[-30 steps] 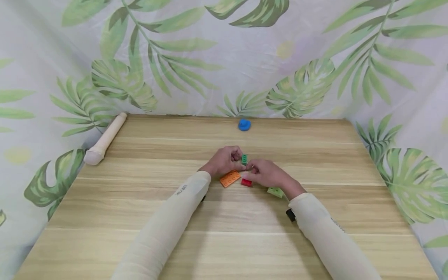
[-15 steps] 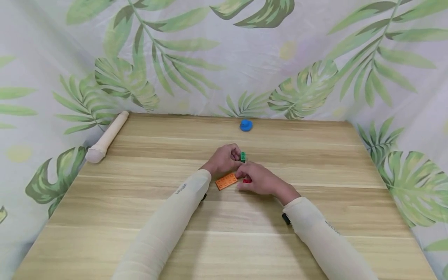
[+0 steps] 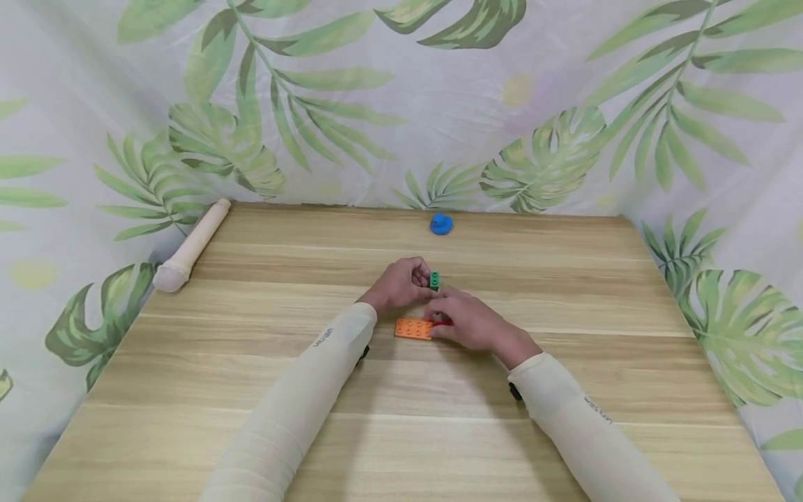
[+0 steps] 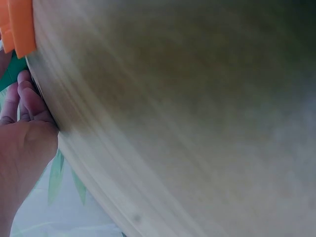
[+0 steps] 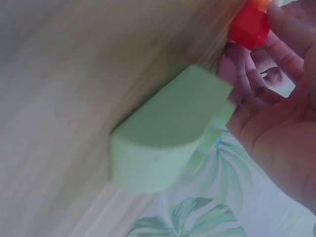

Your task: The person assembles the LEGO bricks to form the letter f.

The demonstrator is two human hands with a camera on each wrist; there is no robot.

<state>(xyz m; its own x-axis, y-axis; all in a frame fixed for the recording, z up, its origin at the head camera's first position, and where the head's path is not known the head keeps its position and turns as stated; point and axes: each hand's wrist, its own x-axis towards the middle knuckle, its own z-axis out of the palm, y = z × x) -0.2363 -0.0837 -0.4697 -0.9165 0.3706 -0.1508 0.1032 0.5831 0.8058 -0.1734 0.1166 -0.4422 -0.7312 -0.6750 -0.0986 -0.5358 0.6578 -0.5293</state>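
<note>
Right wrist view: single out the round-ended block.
The pale green block: one end curves, whereas the red block and orange block show straight edges.

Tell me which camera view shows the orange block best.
The head view: it shows the orange block almost whole, studs up, with the right hand at one end. The left wrist view has only part, in the upper left corner; the right wrist view, a sliver at the top edge.

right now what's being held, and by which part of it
The right hand pinches the red block, thumb at its side; the left hand holds the green block, though exactly where is hidden.
</note>
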